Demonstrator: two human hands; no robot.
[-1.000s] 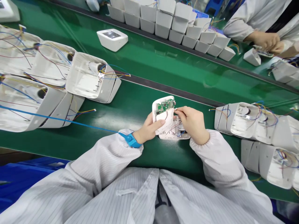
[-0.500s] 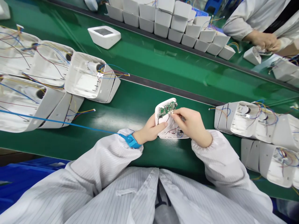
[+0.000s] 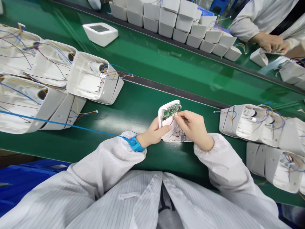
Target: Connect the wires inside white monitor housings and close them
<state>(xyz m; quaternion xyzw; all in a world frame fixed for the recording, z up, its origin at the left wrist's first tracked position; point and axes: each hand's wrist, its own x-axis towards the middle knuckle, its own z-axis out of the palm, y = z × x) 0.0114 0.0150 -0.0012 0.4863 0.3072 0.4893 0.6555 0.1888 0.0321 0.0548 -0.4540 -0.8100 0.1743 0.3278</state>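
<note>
My left hand [image 3: 156, 132] is closed round the left edge of a white plastic housing cover [image 3: 171, 129], tilted up with its inside facing me. A green circuit board [image 3: 171, 110] sits in the cover's upper part. My right hand [image 3: 192, 127] pinches a small white wire connector [image 3: 175, 114] at the board's lower right edge; the fingertips partly hide it. Thin red and dark wires [image 3: 175, 132] run inside the cover, near a small grey part [image 3: 183, 136] at the bottom. Around my left wrist is a blue wrist strap [image 3: 135, 144] with a cord.
White housings with loose wires stand on the green bench at left [image 3: 95, 79] and right [image 3: 252, 122]. A white device with a dark screen [image 3: 100, 34] lies on the green belt [image 3: 152, 62]. Beyond are stacked housings [image 3: 166, 19] and a co-worker's hands [image 3: 271, 43].
The white device on the belt has slid a little to the left. My hands and the cover stay almost in place, fingers still at the board. The co-worker's hands have shifted slightly.
</note>
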